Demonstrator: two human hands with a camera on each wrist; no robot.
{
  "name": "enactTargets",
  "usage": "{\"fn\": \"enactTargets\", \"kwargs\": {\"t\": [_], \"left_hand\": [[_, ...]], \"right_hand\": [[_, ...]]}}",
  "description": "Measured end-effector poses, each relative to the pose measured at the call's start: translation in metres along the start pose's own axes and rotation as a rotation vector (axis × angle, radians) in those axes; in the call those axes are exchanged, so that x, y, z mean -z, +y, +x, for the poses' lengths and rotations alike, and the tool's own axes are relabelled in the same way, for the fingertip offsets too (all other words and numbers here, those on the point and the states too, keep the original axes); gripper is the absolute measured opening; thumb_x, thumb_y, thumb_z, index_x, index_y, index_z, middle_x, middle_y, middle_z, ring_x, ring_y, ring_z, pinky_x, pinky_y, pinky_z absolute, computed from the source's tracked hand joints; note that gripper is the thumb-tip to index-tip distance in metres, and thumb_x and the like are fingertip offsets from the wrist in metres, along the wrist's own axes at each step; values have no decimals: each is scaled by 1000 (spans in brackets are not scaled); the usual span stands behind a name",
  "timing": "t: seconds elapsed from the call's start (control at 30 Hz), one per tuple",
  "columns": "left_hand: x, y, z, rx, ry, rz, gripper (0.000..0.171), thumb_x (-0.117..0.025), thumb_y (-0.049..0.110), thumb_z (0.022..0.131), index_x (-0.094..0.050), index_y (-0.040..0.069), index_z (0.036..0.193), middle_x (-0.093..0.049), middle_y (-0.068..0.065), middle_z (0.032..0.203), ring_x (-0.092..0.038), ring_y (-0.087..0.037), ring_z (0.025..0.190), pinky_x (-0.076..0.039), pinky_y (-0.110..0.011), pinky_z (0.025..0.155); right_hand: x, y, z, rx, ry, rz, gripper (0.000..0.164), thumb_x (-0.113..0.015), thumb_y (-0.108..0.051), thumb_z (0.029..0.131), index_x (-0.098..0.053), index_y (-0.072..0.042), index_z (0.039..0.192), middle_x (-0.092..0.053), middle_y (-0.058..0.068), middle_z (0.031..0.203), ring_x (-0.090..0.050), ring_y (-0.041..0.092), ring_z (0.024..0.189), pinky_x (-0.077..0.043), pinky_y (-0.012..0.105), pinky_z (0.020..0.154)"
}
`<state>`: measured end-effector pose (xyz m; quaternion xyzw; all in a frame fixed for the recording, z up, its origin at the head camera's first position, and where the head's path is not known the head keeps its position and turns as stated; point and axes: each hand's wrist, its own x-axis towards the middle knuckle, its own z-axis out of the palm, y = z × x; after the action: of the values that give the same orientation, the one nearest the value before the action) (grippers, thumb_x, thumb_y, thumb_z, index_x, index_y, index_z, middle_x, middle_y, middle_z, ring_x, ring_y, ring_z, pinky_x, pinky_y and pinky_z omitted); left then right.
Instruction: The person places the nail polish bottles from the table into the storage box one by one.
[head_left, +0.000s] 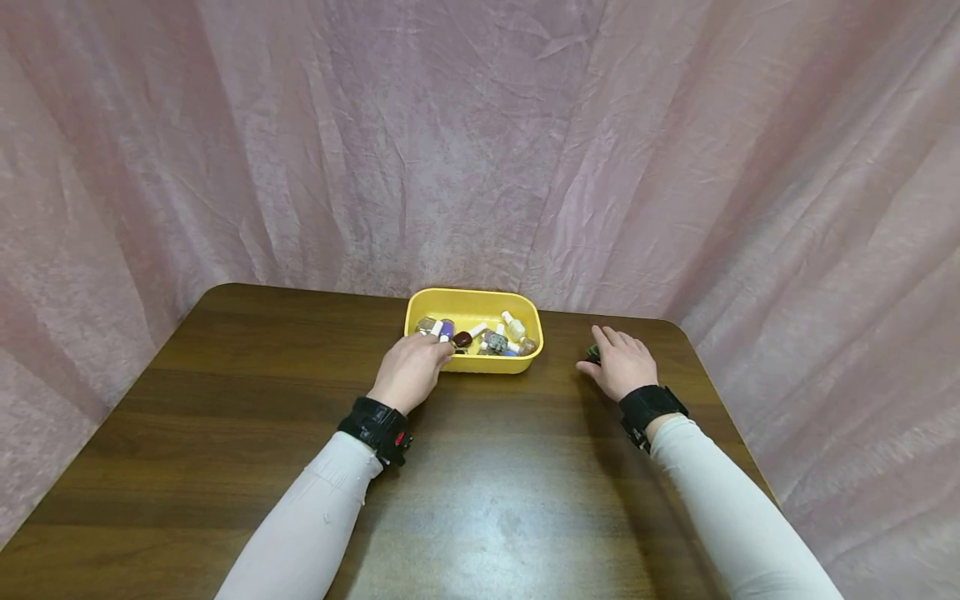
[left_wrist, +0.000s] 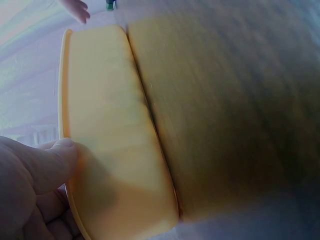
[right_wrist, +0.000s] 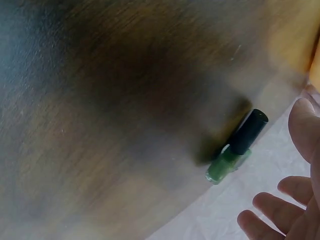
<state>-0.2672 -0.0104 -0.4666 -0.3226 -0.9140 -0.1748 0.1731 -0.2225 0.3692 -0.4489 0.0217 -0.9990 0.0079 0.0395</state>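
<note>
My left hand (head_left: 408, 368) is at the near left rim of a yellow plastic basket (head_left: 474, 364). The left wrist view shows the thumb (left_wrist: 65, 156) on the outer wall at the rim, with the other fingers over the inner side, pinching the rim. Small nail polish bottles lie inside, among them a dark red one (head_left: 462, 339) with a white cap. My right hand (head_left: 622, 365) hovers with spread fingers by a green nail polish bottle (right_wrist: 227, 163) with a black cap (right_wrist: 249, 131). In the right wrist view a gap separates fingers and bottle; the hand partly hides it from the head view.
The basket sits near the far edge of a brown wooden table (head_left: 480, 467). Pink curtains (head_left: 465, 150) hang close behind the table and down its right side. A pale yellow bottle (head_left: 514, 327) leans toward the basket's back right.
</note>
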Motion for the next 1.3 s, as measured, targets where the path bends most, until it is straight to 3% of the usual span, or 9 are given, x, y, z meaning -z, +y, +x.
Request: {"fn": "enactTargets", "kwargs": {"t": [0.6, 1.3], "left_hand": [[0, -1, -1, 7, 0, -16, 7, -79, 16, 103, -82, 10, 103, -73, -5, 89, -70, -31, 87, -57, -46, 79], [2, 0, 0, 0, -11, 7, 5, -79, 15, 103, -81, 11, 101, -73, -5, 88, -69, -30, 86, -56, -44, 78]], "right_hand": [[-17, 8, 7, -49, -89, 36, 82, -72, -44, 108, -41, 5, 166, -49, 30, 163, -46, 50, 151, -34, 63, 125], [-28, 10, 15, -60, -92, 14, 76, -67, -42, 110, -43, 6, 164, -53, 30, 160, -48, 51, 149, -36, 62, 124]]}}
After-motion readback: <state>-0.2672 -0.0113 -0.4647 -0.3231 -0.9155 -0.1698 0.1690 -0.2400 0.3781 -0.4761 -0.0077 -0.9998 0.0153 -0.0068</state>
